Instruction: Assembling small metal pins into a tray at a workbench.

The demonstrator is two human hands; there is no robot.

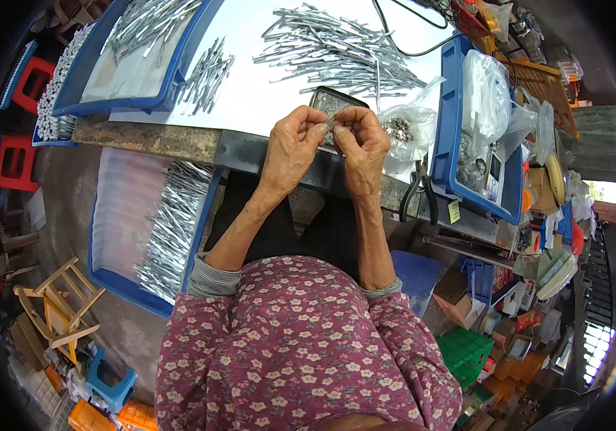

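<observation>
Close together at the table's near edge, my left hand and my right hand are both closed in a pinch, fingertips almost meeting. Whatever lies between the fingers is too small to make out. Just beyond them, partly covered by the hands, is a dark rectangular tray with small metal bits in it. To the right of my right hand, a clear plastic bag holds small metal parts. Dark-handled pliers hang over the table edge. Behind the tray spreads a large heap of thin metal strips.
A smaller bunch of strips lies left on the white tabletop. Blue trays stand at the left and right; the right one holds plastic bags. On the floor, another blue bin holds more strips. A black cable crosses the back.
</observation>
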